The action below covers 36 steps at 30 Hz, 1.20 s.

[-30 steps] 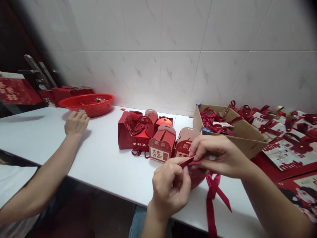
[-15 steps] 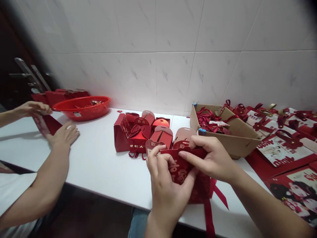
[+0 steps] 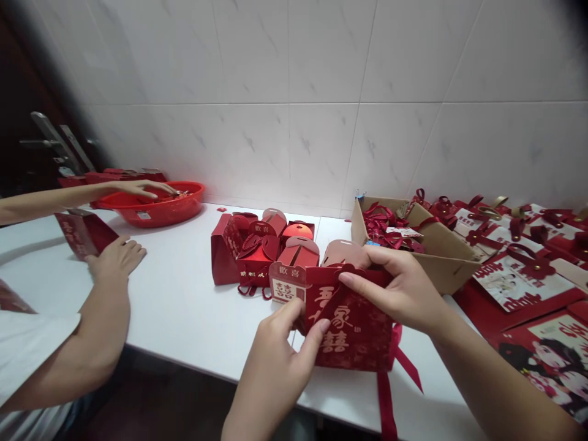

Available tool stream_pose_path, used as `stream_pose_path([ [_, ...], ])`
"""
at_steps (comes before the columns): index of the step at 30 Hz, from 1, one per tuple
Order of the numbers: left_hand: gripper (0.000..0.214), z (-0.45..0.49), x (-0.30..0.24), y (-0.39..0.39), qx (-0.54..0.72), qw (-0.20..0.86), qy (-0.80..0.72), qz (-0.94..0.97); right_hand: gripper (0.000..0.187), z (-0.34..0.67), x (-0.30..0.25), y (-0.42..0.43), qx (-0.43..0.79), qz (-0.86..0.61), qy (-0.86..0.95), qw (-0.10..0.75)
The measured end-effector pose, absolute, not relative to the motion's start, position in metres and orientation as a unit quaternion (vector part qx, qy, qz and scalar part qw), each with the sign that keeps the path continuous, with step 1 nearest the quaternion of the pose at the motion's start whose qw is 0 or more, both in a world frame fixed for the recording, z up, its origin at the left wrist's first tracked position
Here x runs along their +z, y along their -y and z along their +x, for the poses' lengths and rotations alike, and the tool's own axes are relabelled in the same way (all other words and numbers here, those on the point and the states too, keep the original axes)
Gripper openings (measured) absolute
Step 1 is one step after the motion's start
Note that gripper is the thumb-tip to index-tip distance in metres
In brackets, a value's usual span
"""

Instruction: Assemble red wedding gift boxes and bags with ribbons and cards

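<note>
A red gift box (image 3: pixel 358 343) with pale printed characters stands on the table's front edge, a red ribbon (image 3: pixel 387 401) hanging below its right side. My left hand (image 3: pixel 285 343) pinches its left edge, thumb on the printed front and fingers behind. Higher up, my right hand (image 3: pixel 402 291) grips the top edge, thumb in front and fingers at the back. Just behind the box sit several small red candy boxes (image 3: pixel 260 260), one holding a round orange-red item (image 3: pixel 298 230).
At left, a co-worker's hand (image 3: pixel 142 188) reaches over a red basin (image 3: pixel 158 215); their other hand (image 3: pixel 117 257) rests by another red box (image 3: pixel 80 236). A cardboard carton (image 3: pixel 436 266) of ribbons stands at right, beside red gift bags (image 3: pixel 519 272) against the tiled wall.
My left hand has moved down from the box's top to its left edge, uncovering more of the printed front. The co-worker's far hand has gone from their box to the basin.
</note>
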<state>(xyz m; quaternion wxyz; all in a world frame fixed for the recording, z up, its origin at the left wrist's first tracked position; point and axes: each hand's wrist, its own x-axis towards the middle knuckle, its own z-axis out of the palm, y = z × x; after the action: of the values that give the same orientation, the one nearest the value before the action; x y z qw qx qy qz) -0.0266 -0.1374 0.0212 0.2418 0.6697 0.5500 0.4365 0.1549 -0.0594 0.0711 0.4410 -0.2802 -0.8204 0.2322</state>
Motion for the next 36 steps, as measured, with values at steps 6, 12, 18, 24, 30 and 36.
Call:
stream_pose_path([
  [6, 0.024, -0.05, 0.025, 0.147, 0.518, 0.219, -0.53, 0.634, 0.03, 0.159, 0.077, 0.059, 0.301, -0.263, 0.817, 0.414],
  [12, 0.017, -0.057, 0.027, 0.163, 0.648, 0.137, -0.531, 0.528, 0.033, 0.154, 0.074, 0.069, 0.338, -0.245, 0.844, 0.337],
  [18, 0.023, -0.04, 0.032, 0.172, 0.818, 0.192, -0.401, 0.366, 0.026, 0.146, 0.071, 0.087, 0.326, -0.084, 0.89, 0.307],
  [24, 0.013, -0.039, 0.023, 0.159, 0.752, 0.288, -0.385, 0.452, 0.012, 0.154, 0.072, 0.09, 0.278, 0.019, 0.896, 0.347],
  [30, 0.016, -0.031, 0.023, 0.151, 0.648, 0.431, -0.343, 0.526, 0.011, 0.16, 0.074, 0.086, 0.212, 0.009, 0.909, 0.358],
  [36, 0.012, -0.025, 0.017, 0.139, 0.661, 0.385, -0.385, 0.516, 0.015, 0.165, 0.074, 0.081, 0.168, 0.024, 0.927, 0.335],
])
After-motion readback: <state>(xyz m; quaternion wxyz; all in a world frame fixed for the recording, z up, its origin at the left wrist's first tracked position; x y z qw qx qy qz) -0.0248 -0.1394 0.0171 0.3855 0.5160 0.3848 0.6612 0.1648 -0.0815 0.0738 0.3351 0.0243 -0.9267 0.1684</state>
